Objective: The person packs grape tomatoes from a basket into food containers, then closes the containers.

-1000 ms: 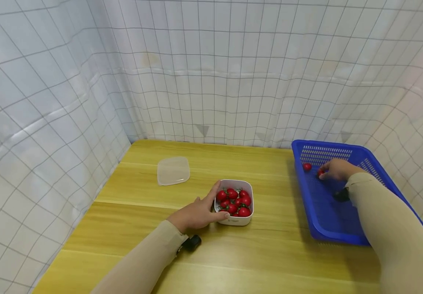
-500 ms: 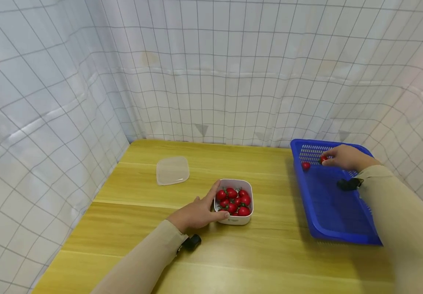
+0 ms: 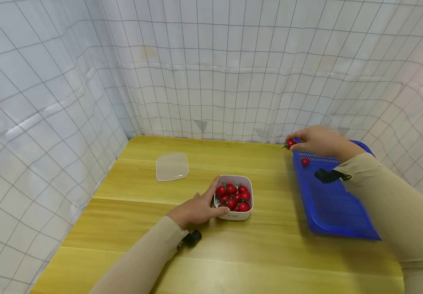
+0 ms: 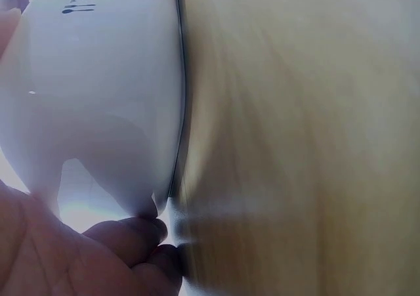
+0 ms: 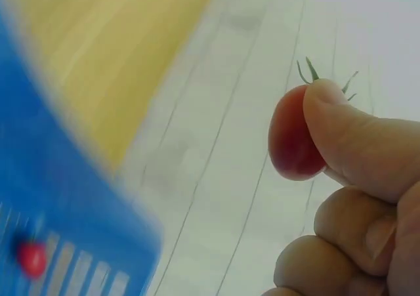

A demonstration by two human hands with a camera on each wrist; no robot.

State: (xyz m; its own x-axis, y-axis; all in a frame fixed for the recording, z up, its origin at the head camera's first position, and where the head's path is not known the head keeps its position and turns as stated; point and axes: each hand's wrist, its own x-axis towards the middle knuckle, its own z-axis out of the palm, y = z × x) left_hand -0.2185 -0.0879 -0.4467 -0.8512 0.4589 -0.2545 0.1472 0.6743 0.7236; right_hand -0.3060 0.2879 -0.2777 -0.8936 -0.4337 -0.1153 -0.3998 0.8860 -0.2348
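Note:
My right hand pinches a red cherry tomato with green sepals between thumb and fingers, above the far left corner of the blue plastic basket. One more cherry tomato lies inside that basket, by its left wall. On the table, my left hand holds the left side of a square white food container, thumb along the front rim and index finger at the back left corner. Several cherry tomatoes fill the container. In the left wrist view, fingers bend near its base.
A translucent square lid lies flat on the wooden table, left of and behind the container. White gridded curtain surrounds the table at the back and sides. The basket's raised rim stands between its inside and the container.
My right hand has lifted the cherry tomato up from the basket floor and carried it left, past the basket's far left corner. The left hand and container stay in place.

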